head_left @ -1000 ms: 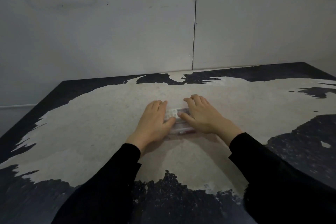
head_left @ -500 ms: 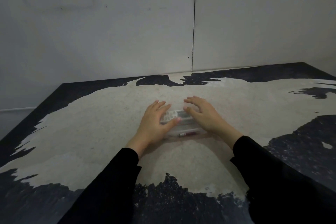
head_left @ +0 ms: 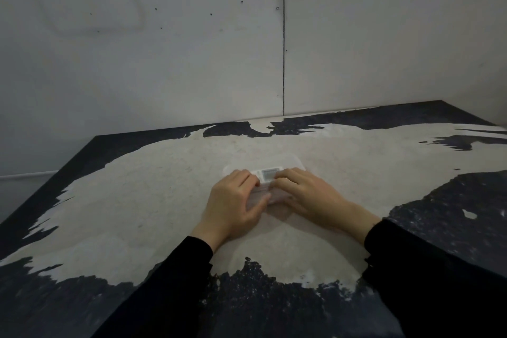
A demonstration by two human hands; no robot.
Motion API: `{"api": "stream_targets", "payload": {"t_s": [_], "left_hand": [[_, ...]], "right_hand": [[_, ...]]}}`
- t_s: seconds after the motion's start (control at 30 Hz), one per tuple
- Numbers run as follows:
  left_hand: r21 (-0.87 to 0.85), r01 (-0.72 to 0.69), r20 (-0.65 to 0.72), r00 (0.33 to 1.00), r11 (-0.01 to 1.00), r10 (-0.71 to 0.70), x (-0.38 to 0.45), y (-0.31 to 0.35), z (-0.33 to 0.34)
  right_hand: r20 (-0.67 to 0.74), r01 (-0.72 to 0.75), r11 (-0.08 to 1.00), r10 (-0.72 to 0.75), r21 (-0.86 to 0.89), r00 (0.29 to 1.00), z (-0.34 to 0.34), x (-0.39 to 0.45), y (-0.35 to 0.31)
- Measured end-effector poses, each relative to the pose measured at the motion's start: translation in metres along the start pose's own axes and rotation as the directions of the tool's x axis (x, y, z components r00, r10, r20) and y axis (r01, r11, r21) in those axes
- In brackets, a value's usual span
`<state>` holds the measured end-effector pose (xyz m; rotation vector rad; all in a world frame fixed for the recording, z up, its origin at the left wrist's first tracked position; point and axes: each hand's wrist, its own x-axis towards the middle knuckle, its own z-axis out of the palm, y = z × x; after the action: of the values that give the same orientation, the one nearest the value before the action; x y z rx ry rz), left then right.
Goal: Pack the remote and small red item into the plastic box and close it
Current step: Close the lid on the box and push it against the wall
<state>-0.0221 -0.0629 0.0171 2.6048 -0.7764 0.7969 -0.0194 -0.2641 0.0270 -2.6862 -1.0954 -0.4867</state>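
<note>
Plastic box point(head_left: 270, 195) sits on the pale middle of the counter point(head_left: 164, 195), a little right of centre and close to the person, almost wholly covered by two hands. It is clear and low, so its edges are hard to trace. A thin see-through flap, which looks like its lid point(head_left: 277, 163), lies flat on the far side of the hands.

Left hand point(head_left: 233, 203) rests on the left end of the box with fingers curled over the top and the thumb along the near edge. Right hand point(head_left: 307, 197) mirrors it on the right end, fingers pointing left toward the middle. Both grips press down on the box rather than lift it; neither closes around anything else. Holding each end this way probably steadies the box so it does not slide while the lid is worked.

Between the fingertips shows a white label point(head_left: 267, 174) with a grey block of print, too small and blurred to read; whether it belongs to the remote or to the box I cannot tell. A faint reddish tint shows through the plastic under the hands, but the small red item cannot be made out with any certainty. No brand name can be made out anywhere.

Black sleeves point(head_left: 175, 282) cover both forearms. Judging by the flap lying flat, closing seems not yet done.
</note>
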Motion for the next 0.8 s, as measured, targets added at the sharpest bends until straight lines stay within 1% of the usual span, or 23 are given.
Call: {"api": "stream_targets", "payload": {"t_s": [0.1, 0.17, 0.23, 0.3, 0.33, 0.43, 0.5, 0.6, 0.63, 0.7, 0.8], "left_hand": [[-0.061, -0.025, 0.070, 0.997, 0.998, 0.029, 0.007, 0.000, 0.008], [-0.100, -0.029, 0.096, 0.995, 0.995, 0.039, 0.020, 0.000, 0.018], [-0.055, -0.034, 0.089, 0.995, 0.998, 0.039, 0.038, 0.004, 0.031], [0.023, -0.045, 0.088, 0.995, 0.999, 0.043, 0.063, 0.015, 0.046], [0.036, -0.036, 0.100, 0.994, 0.999, 0.032, 0.077, 0.022, 0.052], [0.010, 0.008, 0.151, 0.989, 1.000, -0.009, 0.116, 0.040, 0.071], [-0.022, 0.015, 0.185, 0.983, 1.000, -0.011, 0.143, 0.055, 0.089], [-0.072, -0.007, 0.232, 0.972, 0.997, 0.024, 0.176, 0.077, 0.118], [-0.073, -0.033, 0.239, 0.970, 0.997, 0.050, 0.189, 0.084, 0.131], [-0.019, -0.088, 0.234, 0.968, 0.996, 0.090, 0.214, 0.096, 0.152], [-0.031, -0.087, 0.261, 0.961, 0.996, 0.092, 0.253, 0.114, 0.179]], "right_hand": [[0.033, -0.089, 0.996, 0.090, -0.025, 0.995, -0.008, -0.003, 0.017], [0.003, -0.157, 0.979, 0.158, -0.133, 0.987, -0.008, 0.000, 0.033], [-0.002, -0.225, 0.935, 0.233, -0.275, 0.972, -0.007, 0.005, 0.047], [-0.010, -0.340, 0.891, 0.354, -0.301, 0.935, -0.004, 0.007, 0.061], [-0.029, -0.397, 0.865, 0.409, -0.306, 0.912, -0.006, 0.009, 0.068], [-0.087, -0.547, 0.792, 0.545, -0.272, 0.834, -0.014, 0.010, 0.090], [-0.093, -0.624, 0.727, 0.627, -0.287, 0.773, -0.017, 0.006, 0.116], [-0.103, -0.702, 0.644, 0.711, -0.303, 0.696, -0.023, -0.004, 0.158], [-0.105, -0.723, 0.615, 0.734, -0.315, 0.671, -0.025, -0.008, 0.176], [-0.110, -0.760, 0.565, 0.775, -0.321, 0.623, -0.030, -0.014, 0.204], [-0.104, -0.788, 0.496, 0.819, -0.364, 0.564, -0.036, -0.019, 0.248]]}}
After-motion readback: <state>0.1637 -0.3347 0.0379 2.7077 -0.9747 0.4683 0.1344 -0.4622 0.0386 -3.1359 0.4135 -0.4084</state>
